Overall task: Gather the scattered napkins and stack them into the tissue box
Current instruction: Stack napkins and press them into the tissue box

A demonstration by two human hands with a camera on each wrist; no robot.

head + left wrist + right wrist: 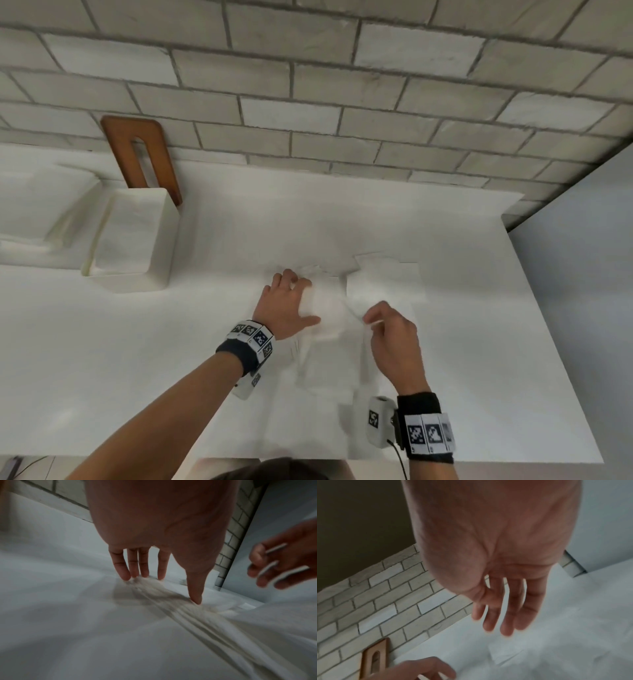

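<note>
Left hand (286, 305) flat on a napkin pile (325, 308) mid-surface, fingers (123, 566) straight and spread, tips and thumb pressing the paper down. Right hand (394, 337) just beside it, above the loose napkins (383, 284): straight, relaxed fingers (506, 616) holding nothing in the wrist view, though from the head view a light pinch on a sheet edge cannot be ruled out. Box (132, 240) well apart at far left, open-topped, with napkins already inside; brown slotted lid (142, 154) leaning on the brick wall behind it.

Likely trouble: thin sheets sliding or creasing under the pressing hand, leaving a crooked pile; several sheets lifted at once and fanning apart on the way to the box; white paper on a white surface (479, 377), so a stray sheet easily missed.

No brand or legible writing anywhere; only black-and-white square marker patterns on the wristbands (430, 433).
</note>
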